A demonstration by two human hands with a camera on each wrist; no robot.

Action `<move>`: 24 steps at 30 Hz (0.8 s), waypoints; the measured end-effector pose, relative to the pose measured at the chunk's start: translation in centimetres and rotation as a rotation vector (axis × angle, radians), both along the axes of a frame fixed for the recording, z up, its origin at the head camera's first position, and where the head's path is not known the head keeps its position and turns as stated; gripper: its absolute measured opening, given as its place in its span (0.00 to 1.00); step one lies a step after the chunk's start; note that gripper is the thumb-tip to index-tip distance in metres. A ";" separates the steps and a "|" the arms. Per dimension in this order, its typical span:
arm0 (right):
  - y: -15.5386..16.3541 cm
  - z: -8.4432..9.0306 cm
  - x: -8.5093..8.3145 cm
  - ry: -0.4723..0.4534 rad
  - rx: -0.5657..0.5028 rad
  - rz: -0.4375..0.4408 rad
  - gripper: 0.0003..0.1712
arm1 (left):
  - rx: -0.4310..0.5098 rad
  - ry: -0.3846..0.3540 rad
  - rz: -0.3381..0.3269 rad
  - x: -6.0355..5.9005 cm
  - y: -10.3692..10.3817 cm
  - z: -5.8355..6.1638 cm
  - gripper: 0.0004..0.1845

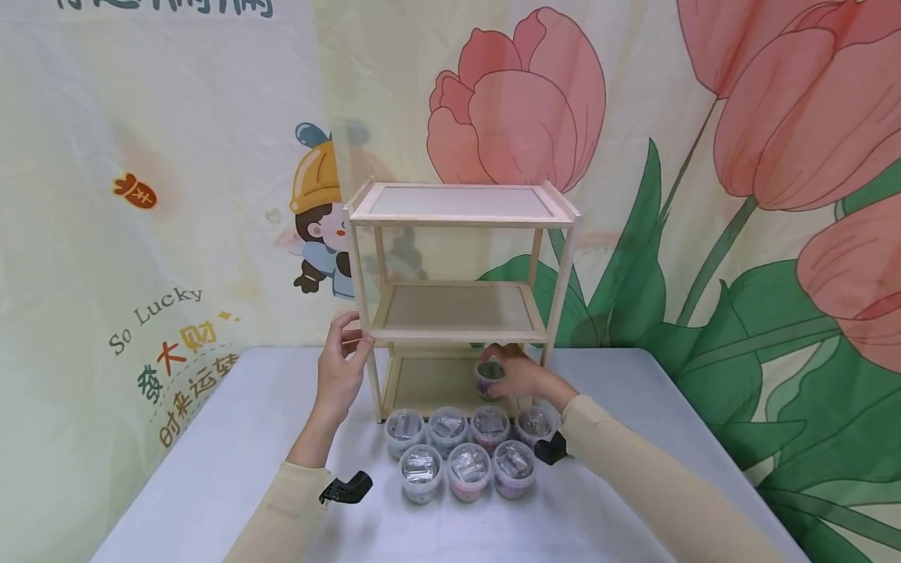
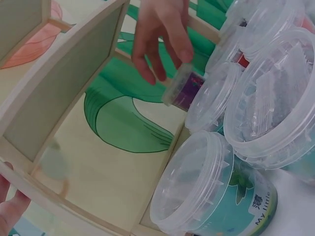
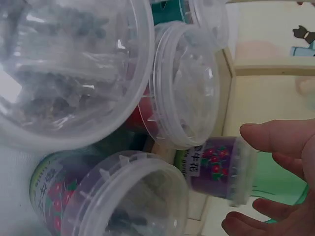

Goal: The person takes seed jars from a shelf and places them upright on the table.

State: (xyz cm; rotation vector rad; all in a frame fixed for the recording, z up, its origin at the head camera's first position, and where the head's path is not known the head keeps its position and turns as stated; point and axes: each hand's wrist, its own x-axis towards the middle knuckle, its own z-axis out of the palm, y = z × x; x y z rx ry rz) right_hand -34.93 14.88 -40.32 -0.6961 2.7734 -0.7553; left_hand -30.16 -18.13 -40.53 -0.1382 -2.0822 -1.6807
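A pale wooden three-tier shelf (image 1: pixel 461 205) stands on a white table (image 1: pixel 246 438). My left hand (image 1: pixel 356 335) grips the shelf's front left post at the middle tier, and its fingers (image 2: pixel 10 209) show at the frame edge in the left wrist view. My right hand (image 1: pixel 508 374) reaches into the bottom tier and holds a small clear-lidded tub (image 1: pixel 489 374) with a purple label (image 2: pixel 184 89). In the right wrist view its fingers (image 3: pixel 280 137) curl on either side of the tub (image 3: pixel 221 168). The tub is tilted just above the bottom board (image 2: pixel 113 167).
Several more lidded tubs (image 1: pixel 448 426) sit in two rows on the table, right in front of the shelf. The upper two tiers hold nothing. A printed tulip backdrop (image 1: pixel 739 156) hangs close behind the shelf.
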 end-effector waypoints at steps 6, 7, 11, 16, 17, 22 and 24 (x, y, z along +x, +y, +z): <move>-0.6 -1.7 -1.3 -0.073 -0.010 -0.040 0.35 | -0.001 0.005 -0.001 0.0 0.0 -0.1 0.24; -0.6 -2.0 -1.5 -0.076 -0.009 -0.047 0.34 | -0.003 0.005 -0.001 0.0 0.0 -0.1 0.24; -0.7 -3.5 -2.5 -0.080 -0.008 -0.081 0.35 | -0.007 0.001 -0.003 0.1 0.0 -0.1 0.24; -1.0 -4.7 -3.4 -0.054 -0.024 -0.092 0.36 | -0.009 -0.005 0.003 0.2 -0.1 -0.1 0.24; -1.0 -4.8 -3.4 -0.042 -0.022 -0.090 0.36 | -0.009 -0.005 0.003 0.2 -0.1 -0.1 0.24; -0.9 -5.4 -3.6 0.009 -0.043 -0.098 0.36 | -0.004 0.000 -0.004 0.1 0.0 0.1 0.24; -0.8 -5.5 -3.5 0.013 -0.059 -0.103 0.35 | -0.002 -0.001 -0.007 0.1 0.0 0.1 0.24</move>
